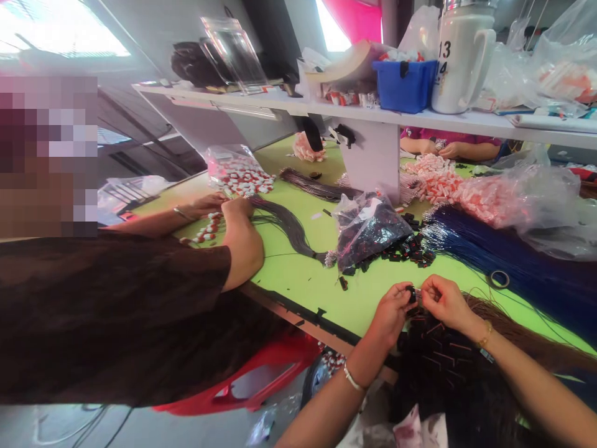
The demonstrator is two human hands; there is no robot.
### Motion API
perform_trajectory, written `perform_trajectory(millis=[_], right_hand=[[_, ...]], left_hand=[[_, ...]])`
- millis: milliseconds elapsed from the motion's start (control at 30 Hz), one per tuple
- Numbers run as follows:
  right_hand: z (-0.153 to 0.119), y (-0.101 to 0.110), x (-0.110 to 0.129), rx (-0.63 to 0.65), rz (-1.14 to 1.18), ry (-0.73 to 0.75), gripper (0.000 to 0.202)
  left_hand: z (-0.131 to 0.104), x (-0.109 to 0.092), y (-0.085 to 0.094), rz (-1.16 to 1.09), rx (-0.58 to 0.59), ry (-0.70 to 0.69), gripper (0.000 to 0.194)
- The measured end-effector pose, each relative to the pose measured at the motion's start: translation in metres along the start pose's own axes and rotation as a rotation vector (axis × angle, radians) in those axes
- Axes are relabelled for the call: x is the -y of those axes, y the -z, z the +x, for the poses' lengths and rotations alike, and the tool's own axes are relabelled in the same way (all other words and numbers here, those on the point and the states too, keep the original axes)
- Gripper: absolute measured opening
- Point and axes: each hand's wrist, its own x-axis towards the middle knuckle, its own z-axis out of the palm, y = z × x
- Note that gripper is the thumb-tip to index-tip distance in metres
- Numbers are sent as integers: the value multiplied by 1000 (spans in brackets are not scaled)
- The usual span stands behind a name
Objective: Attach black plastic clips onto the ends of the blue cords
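My left hand pinches a small black plastic connector between thumb and fingers. Close against it, my right hand is closed on a thin wire end at the connector's side; the fingers partly hide it. Below both hands, brown wires and several black connectors lie over my dark lap. A clear bag of black connectors lies just beyond, with loose black connectors spilled beside it. To the right is a thick bundle of dark blue wires with pale metal tips.
At left a co-worker's hands hold grey wires near red-and-white connectors. Pink-white connectors are heaped at the back. A tape roll rests by the blue wires. Overhead, a shelf carries a blue bin and mug.
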Motion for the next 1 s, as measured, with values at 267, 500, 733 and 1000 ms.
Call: perform_trajectory(millis=[267,500,733,1000], right_hand=[[4,3,-1,6,-207,157,9],[3,1,-6,6,-273,186,8],[3,-2,-9,-20,-291,202,8],[4,-2,-7,-47,-299,193,9]], left_hand=[[5,-1,4,13,-1,70,37],[7,-2,5,33,7,91,40],[7,-1,5,25,-1,77,41],[8,-1,5,28,-3,78,41]])
